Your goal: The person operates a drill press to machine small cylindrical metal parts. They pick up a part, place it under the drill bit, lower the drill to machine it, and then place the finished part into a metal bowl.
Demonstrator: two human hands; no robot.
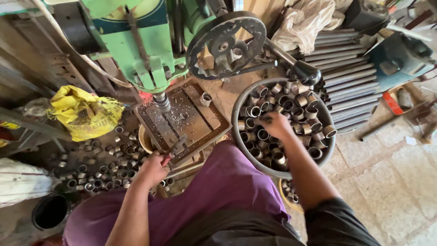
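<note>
Purple-trousered lap [218, 191] lowest in view; left hand [152, 169], arm bent, is clenched round a small handle [169, 157] at the drill-press table [184, 119]; right hand [275, 125], arm stretched forward, fingers curled down among short steel sleeves [300, 101] in a round basin [236, 109], grip unclear.

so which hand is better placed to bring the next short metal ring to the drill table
Probably right: the right hand is already among the short metal rings in the round grey basin, while the left hand grips the clamp handle.
</note>
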